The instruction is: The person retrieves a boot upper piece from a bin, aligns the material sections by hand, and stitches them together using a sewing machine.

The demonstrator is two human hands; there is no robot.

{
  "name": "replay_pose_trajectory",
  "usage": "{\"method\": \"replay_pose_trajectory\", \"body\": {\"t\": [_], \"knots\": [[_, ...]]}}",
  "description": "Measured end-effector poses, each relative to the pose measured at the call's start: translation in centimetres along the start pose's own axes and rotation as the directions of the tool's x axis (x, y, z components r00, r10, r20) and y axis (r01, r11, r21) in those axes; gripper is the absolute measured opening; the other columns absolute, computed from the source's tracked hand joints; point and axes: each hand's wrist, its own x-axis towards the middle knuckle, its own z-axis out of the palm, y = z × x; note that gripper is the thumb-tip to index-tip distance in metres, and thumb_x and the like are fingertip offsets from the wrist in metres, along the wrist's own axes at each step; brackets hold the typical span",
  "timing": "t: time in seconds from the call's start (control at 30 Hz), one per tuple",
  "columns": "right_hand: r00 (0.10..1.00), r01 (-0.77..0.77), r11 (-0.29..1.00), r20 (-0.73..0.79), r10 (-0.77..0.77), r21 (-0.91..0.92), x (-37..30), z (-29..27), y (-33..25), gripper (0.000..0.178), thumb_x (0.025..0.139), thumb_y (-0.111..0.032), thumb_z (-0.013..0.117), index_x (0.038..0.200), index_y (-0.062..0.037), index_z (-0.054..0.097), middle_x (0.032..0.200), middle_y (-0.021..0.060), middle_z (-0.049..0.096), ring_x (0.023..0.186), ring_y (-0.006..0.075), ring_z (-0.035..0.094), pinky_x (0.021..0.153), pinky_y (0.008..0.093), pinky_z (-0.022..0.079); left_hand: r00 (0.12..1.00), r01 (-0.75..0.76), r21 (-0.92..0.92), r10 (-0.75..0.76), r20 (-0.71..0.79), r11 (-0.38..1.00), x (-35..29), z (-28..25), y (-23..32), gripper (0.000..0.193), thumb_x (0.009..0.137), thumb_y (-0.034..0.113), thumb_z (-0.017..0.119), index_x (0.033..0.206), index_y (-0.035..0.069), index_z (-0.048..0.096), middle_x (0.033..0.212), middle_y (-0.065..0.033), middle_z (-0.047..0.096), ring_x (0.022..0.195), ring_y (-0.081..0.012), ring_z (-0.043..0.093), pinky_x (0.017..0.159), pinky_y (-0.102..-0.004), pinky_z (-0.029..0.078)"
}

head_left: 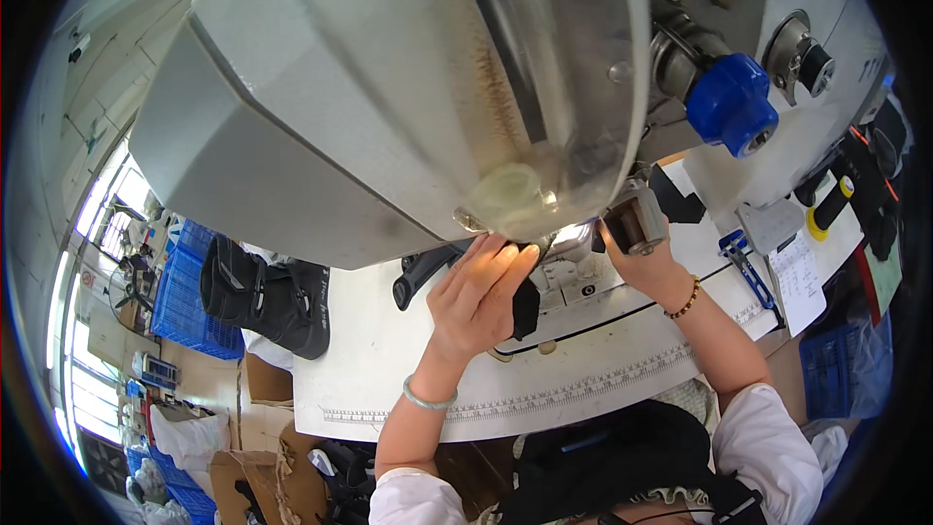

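A large grey sewing machine head fills the upper view and hides the needle area. Under it, my left hand has its fingers pressed together on a small black piece of material, beside the metal machine bed. A bracelet circles that wrist. My right hand reaches in from the other side, next to a metal bobbin-like fitting; that part and the machine hide most of its fingers. A black curved part lies just left of my left hand.
A black boot stands on the white table, left, near a blue crate. At right are a blue cutter, a paper sheet and a yellow-ended thread spool. A ruler strip runs along the front edge.
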Motion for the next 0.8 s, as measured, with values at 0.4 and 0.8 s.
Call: {"method": "replay_pose_trajectory", "body": {"t": [0.4,0.8], "knots": [[0.981,0.167,0.958,0.139,-0.137,-0.234,0.1,-0.6,0.1,0.039,0.067,0.008,0.048,0.105,0.0005,0.054,0.106,0.0132,0.053,0.091,0.0281,0.053,0.077,0.0342,0.046,0.998,-0.038,-0.041,0.036,-0.054,0.998,-0.1,0.6,-1.6,0.036,0.059,-0.005,0.058,0.092,0.007,0.067,0.085,-0.0041,0.057,0.078,-0.022,0.061,0.068,-0.0311,0.053],[0.993,0.11,0.988,0.061,-0.104,-0.104,1.2,-0.4,-1.0,0.033,0.068,0.011,0.044,0.095,-0.0005,0.057,0.093,0.0125,0.056,0.082,0.0277,0.057,0.068,0.0326,0.048,0.95,0.311,-0.053,-0.309,0.031,0.949,-0.6,0.1,0.8,0.043,0.061,-0.006,0.057,0.103,0.001,0.056,0.094,-0.0127,0.057,0.094,-0.034,0.055,0.088,-0.0459,0.044]]}}
